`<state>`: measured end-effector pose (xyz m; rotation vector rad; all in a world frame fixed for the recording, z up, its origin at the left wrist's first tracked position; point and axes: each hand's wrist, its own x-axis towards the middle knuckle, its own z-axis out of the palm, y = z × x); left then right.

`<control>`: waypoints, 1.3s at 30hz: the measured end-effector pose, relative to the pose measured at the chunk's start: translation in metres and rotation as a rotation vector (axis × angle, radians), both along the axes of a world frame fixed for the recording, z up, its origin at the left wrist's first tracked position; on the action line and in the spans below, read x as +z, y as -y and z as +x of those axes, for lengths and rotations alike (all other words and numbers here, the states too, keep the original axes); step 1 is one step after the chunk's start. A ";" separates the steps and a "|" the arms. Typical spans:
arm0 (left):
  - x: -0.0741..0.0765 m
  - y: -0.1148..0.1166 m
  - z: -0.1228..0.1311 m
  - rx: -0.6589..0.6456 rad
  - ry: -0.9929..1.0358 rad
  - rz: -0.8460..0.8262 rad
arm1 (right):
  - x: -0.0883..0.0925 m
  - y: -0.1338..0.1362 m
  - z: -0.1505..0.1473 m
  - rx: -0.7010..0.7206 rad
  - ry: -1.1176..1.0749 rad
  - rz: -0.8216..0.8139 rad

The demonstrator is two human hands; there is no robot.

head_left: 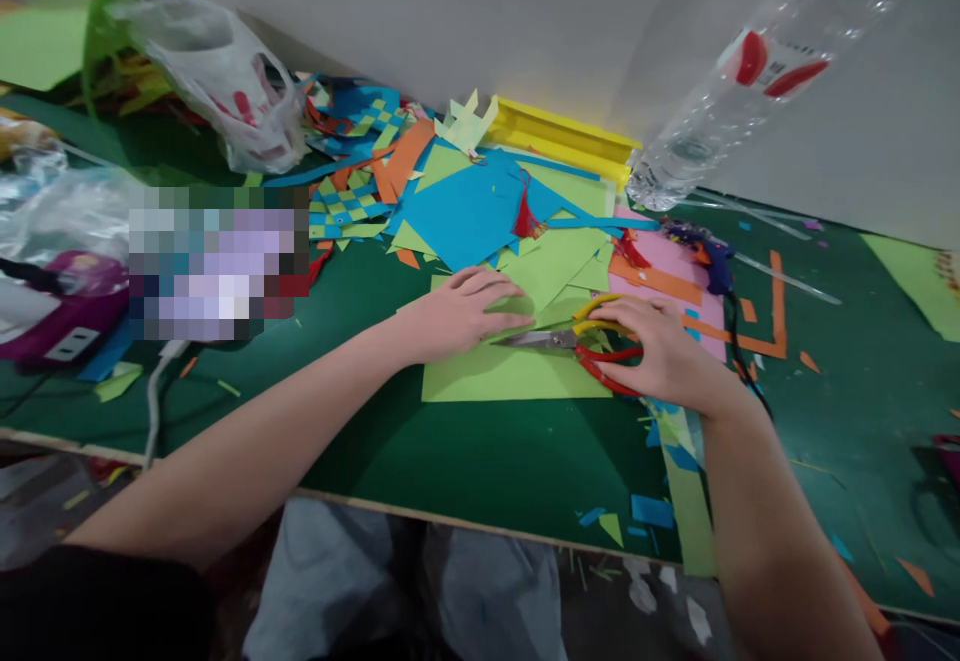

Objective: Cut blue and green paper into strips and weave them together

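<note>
Left hand [461,311] flat, open on green sheet [510,378]; right hand [660,351] tight around scissors [541,339]; heaped paper scraps [472,211], tilted plastic bottle [720,91] behind.

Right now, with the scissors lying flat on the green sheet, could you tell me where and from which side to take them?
Take the scissors by the red and yellow handle loops, coming from the right, where the right hand lies over them. They lie flat on the green sheet with the blades pointing left toward the left hand, so that end is best avoided.
</note>
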<state>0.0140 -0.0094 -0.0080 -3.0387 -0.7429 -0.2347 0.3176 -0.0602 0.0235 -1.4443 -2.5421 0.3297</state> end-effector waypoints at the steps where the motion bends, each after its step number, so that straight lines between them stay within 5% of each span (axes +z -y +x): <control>1: 0.000 0.001 0.001 0.004 -0.003 0.009 | 0.000 0.000 -0.001 0.001 -0.004 0.006; 39: 0.000 -0.003 -0.007 -0.016 -0.017 -0.046 | -0.009 -0.003 0.004 0.055 -0.054 -0.017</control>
